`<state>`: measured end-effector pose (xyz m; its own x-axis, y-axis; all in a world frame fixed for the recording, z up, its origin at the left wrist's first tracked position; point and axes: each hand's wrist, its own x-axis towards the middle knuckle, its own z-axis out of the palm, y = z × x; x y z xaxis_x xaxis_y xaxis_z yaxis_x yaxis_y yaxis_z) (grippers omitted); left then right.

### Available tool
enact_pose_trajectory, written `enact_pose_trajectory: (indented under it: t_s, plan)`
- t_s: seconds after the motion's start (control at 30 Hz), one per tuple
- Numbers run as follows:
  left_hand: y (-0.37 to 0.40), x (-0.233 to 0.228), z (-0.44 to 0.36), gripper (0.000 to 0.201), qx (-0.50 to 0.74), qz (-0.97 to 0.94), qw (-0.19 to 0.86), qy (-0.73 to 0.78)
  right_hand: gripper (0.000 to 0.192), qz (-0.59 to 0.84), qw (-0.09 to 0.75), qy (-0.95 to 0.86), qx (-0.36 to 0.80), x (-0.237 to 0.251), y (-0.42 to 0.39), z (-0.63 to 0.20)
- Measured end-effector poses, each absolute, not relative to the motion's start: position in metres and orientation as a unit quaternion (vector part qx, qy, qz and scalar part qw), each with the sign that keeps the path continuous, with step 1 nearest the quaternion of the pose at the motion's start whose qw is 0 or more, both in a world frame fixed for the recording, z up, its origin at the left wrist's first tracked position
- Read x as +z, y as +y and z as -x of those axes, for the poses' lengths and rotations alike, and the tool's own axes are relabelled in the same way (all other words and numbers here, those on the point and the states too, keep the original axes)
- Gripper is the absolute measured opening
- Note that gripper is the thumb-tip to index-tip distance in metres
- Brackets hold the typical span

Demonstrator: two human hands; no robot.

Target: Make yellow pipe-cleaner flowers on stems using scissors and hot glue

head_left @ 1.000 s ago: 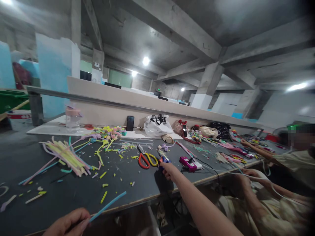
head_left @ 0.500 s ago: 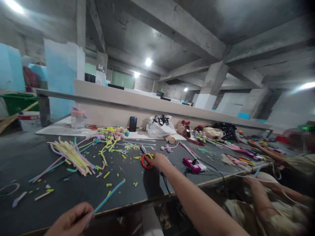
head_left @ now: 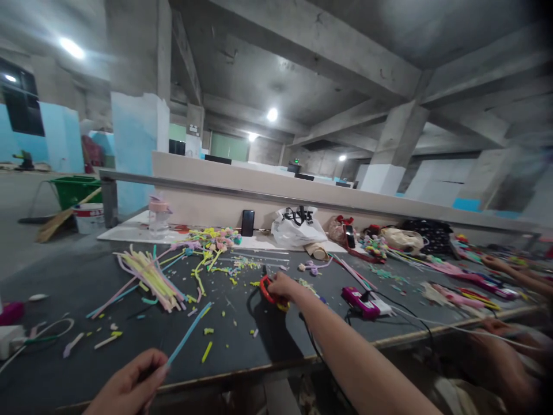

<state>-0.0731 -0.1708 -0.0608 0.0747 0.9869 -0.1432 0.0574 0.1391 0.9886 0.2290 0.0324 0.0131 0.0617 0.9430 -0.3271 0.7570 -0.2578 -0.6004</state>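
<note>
My right hand (head_left: 283,286) is stretched out over the dark table (head_left: 52,271) and closed around the red and yellow handles of a pair of scissors (head_left: 268,290). At the near edge, my left hand (head_left: 128,386) pinches one end of a long blue pipe cleaner (head_left: 189,334), which slants up and away over the tabletop. A bundle of pastel pipe cleaners (head_left: 149,276) lies to the left of the scissors, with cut scraps scattered around.
A pink glue gun (head_left: 360,301) with its cable lies right of my right hand. A phone (head_left: 247,222), white bag (head_left: 298,228) and clear bottle (head_left: 158,214) stand along the back. Another person's hands (head_left: 496,264) work at the right. A green bin (head_left: 74,191) stands far left.
My right hand moved left from beside the glue gun to the scissors and closed on their handles. The view swung leftward. My left hand kept hold of the blue pipe cleaner.
</note>
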Motion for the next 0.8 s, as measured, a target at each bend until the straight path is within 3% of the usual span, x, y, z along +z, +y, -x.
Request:
enact_pose_trajectory:
  t_s: [0.2, 0.4, 0.53, 0.8]
  plan:
    - [-0.163, -0.058, 0.067, 0.049, 0.473, -0.505, 0.485, 0.536, 0.028, 0.576, 0.289, -0.521, 0.56, 0.02, 0.001, -0.254]
    - [-0.152, -0.036, 0.055, 0.04, 0.435, -0.541, 0.455, 0.558, 0.018, 0.419, 0.407, -0.465, 0.666, 0.017, -0.033, -0.258]
    - [-0.15, -0.016, 0.041, 0.032, 0.426, -0.61, 0.37, 0.557, 0.044, 0.331, 0.45, -0.455, 0.693, 0.014, -0.071, -0.235]
    - [-0.159, -0.006, 0.024, 0.022, 0.368, -0.689, 0.285, 0.555, 0.063, 0.276, 0.543, -0.499, 0.616, 0.014, -0.109, -0.18]
